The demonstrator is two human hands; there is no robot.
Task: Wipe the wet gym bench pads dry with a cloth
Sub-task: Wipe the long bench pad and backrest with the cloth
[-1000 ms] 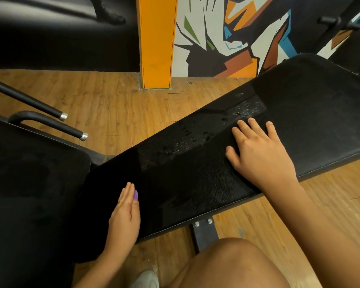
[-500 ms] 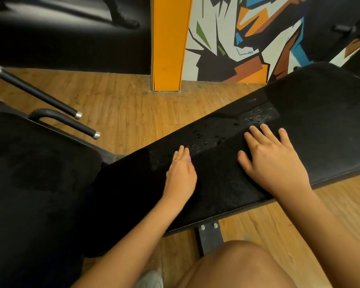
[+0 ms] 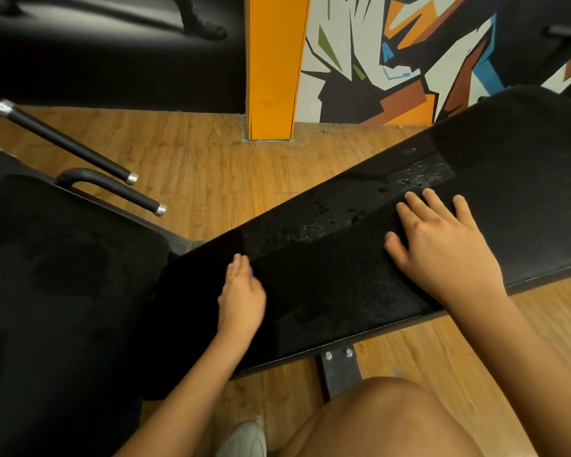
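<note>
A long black bench pad runs diagonally from lower left to upper right. Water droplets glisten along its far edge. A black textured cloth lies spread flat on the pad's near half, hard to tell apart from the vinyl. My right hand presses flat on the cloth's right end with fingers spread. My left hand is blurred. Its fingers are straight and together and touch the cloth's left edge. A second black pad sits at the left.
Two black handle bars with chrome caps stick out behind the left pad. An orange pillar and a painted wall stand beyond the wooden floor. My bare knee and a shoe are below the bench, beside its steel bracket.
My left hand rose from the pad's front edge onto the cloth, then slid a little to the left. My right hand stayed pressed on the cloth.
</note>
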